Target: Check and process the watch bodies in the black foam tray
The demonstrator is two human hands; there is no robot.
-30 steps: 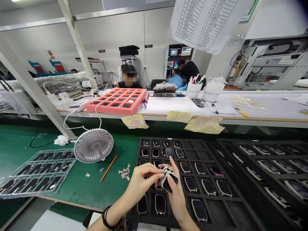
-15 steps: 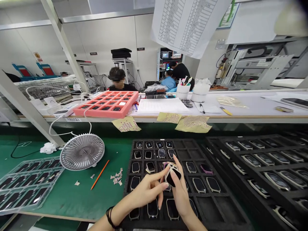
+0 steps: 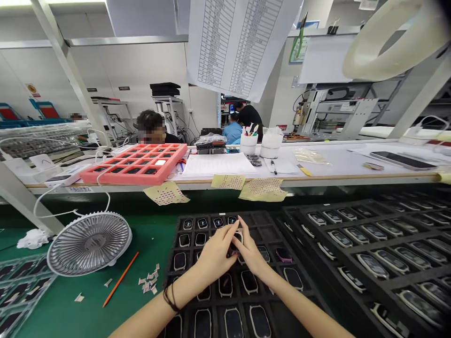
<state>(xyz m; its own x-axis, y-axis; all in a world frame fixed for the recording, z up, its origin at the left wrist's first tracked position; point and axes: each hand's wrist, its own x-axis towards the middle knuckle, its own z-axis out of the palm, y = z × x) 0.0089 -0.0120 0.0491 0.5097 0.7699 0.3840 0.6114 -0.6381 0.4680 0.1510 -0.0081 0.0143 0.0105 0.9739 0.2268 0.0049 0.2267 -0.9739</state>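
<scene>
My left hand (image 3: 219, 249) and my right hand (image 3: 251, 253) meet over a black foam tray (image 3: 259, 219), fingers closed and tips together. Between them is a smartwatch (image 3: 239, 236) with a pale case, mostly hidden by the fingers. Rows of smartwatches lie in the tray's compartments; several at the far edge have lit screens. A purple-cased watch (image 3: 283, 255) sits to the right of my right hand. Nearer me, a watch with a dark screen (image 3: 234, 324) lies below my wrists.
Left on the green mat are a fan (image 3: 89, 244), an orange stick (image 3: 120, 280), small paper tabs (image 3: 150, 280) and a clear tray (image 3: 21, 291). More watch trays (image 3: 355, 256) stand at right. A shelf with a pink foam tray (image 3: 165, 171) crosses ahead; a paper sheet (image 3: 239, 47) hangs above.
The view has shifted right. My hands have closed together around the watch, whose dark face showed before and is now mostly covered. My left index finger no longer points across it.
</scene>
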